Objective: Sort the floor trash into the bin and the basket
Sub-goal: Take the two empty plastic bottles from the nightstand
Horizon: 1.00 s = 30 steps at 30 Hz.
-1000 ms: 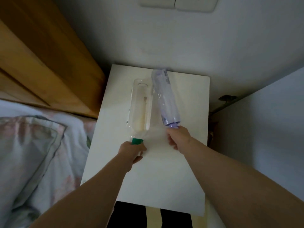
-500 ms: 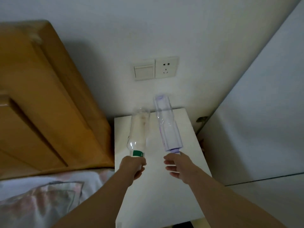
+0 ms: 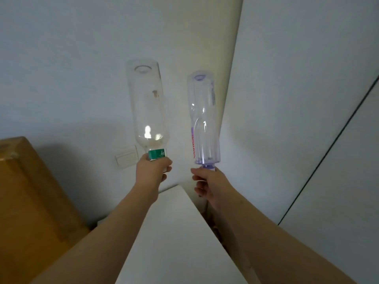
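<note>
At bottom centre, a white counter [image 3: 174, 232] corner lies beneath my forearms. Mid-frame, my left hand [image 3: 152, 169] is wrapped round the green-banded neck of a clear bottle [image 3: 146, 103]. My right hand [image 3: 207, 181] pinches only the cap of a purple-tinted bottle [image 3: 204, 117]. Both bottles point up against the pale wall [image 3: 71, 58]. Neither bin nor basket shows. I judge that the fingertip pinch could let the purple bottle slip.
</note>
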{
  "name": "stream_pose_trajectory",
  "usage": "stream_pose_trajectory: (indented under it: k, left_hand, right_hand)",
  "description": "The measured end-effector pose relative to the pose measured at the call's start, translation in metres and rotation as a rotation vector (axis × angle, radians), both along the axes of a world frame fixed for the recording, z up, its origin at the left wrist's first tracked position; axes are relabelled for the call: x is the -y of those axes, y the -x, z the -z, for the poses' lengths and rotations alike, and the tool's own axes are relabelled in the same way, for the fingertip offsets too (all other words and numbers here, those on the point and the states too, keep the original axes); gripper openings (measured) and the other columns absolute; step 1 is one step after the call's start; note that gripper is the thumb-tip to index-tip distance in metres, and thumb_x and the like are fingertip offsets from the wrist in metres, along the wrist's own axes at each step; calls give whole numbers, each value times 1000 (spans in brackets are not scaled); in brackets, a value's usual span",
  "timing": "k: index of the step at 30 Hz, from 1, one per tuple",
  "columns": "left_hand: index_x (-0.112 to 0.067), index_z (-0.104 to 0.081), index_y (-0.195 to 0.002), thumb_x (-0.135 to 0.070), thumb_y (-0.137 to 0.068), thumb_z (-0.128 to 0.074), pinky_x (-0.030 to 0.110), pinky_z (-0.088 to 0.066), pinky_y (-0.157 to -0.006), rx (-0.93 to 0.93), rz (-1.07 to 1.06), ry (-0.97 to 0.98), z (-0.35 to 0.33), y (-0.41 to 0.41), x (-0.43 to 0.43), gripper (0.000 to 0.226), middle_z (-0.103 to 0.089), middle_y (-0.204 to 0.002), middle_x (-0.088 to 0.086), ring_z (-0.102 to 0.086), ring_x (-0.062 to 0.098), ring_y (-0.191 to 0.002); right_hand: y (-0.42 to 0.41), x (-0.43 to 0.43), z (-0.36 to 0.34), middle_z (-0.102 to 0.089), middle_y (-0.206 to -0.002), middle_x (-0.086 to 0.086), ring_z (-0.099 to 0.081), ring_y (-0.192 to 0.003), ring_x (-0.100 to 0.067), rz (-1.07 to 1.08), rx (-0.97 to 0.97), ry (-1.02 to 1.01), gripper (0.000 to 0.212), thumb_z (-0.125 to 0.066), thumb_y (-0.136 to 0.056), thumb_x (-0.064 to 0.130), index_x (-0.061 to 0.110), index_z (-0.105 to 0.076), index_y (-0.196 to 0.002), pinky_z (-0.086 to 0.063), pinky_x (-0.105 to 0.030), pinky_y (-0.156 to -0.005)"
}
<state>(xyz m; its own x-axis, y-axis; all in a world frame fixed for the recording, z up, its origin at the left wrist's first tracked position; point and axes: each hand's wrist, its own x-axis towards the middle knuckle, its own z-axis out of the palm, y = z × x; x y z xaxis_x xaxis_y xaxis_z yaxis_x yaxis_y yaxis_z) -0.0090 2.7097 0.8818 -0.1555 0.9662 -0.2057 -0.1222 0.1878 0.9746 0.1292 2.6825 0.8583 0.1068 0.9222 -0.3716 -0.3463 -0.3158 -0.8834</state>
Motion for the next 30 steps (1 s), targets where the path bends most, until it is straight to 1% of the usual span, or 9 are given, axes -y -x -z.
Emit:
stream_pose_trajectory:
  k: [2,4,9,12,15,17,21,26,30]
  left_hand:
    - [-11,-48,-108,-1,-83,-61,22,-43,-62,0,50,-74,-25,-22,0,30,-54,-84,4,-53,12,-71]
    - [-13,-47,-109,-2,-84,-61,22,-45,-65,-7,106,-130,-48,-49,4,31,-54,-85,3,-53,12,-73]
    - [-18,-49,-88,-1,-83,-61,21,-45,-64,24,238,-238,-90,-115,31,22,-55,-80,2,-54,10,-70]
    - [-19,-47,-80,1,-83,-61,21,-45,-62,39,315,-298,-108,-157,59,25,-54,-77,3,-53,12,-68]
    - [-17,-47,-84,3,-81,-61,22,-44,-60,42,399,-362,-121,-194,91,24,-53,-78,5,-53,13,-69]
    - [-14,-49,-91,4,-81,-62,22,-43,-60,52,456,-409,-132,-219,114,25,-53,-80,5,-53,15,-71]
    - [-18,-49,-84,4,-80,-62,23,-44,-61,52,554,-485,-153,-270,164,26,-54,-78,3,-54,15,-71]
    - [-21,-49,-80,5,-78,-62,24,-45,-62,126,665,-528,-167,-338,234,30,-54,-76,3,-53,15,-69]
    - [-12,-55,-92,6,-76,-63,26,-48,-61,176,792,-538,-168,-391,296,25,-57,-79,4,-53,17,-69]
  right_hand:
    - [-18,9,-21,-54,-72,-4,-46,-60,-12,46,-10,-51,10,-64,-85,9,12,-55,-90,-46,-25,-63]
    - [-41,23,-40,-53,-70,-4,-46,-59,-12,89,-8,-98,10,-63,-86,8,12,-55,-90,-46,-26,-64]
    - [-99,66,-79,-51,-67,-3,-44,-56,-11,211,72,-199,13,-62,-86,5,14,-54,-89,-47,-26,-66]
    - [-131,95,-98,-50,-66,-4,-44,-57,-12,288,105,-253,14,-63,-84,3,14,-55,-90,-48,-25,-65]
    - [-161,127,-116,-51,-72,-6,-47,-62,-14,361,180,-289,26,-65,-83,1,19,-54,-97,-49,-25,-65]
    - [-184,152,-129,-52,-76,-6,-47,-64,-15,392,229,-314,30,-66,-81,0,25,-51,-92,-49,-25,-64]
    - [-222,211,-150,-49,-69,-5,-43,-58,-13,436,297,-354,25,-69,-82,7,23,-52,-90,-44,-21,-54]
    - [-271,292,-173,-52,-66,-4,-40,-53,-11,579,414,-394,21,-69,-83,11,24,-52,-85,-40,-23,-53]
    - [-307,358,-180,-52,-64,-3,-41,-52,-10,707,520,-359,21,-68,-83,9,23,-53,-81,-39,-21,-50]
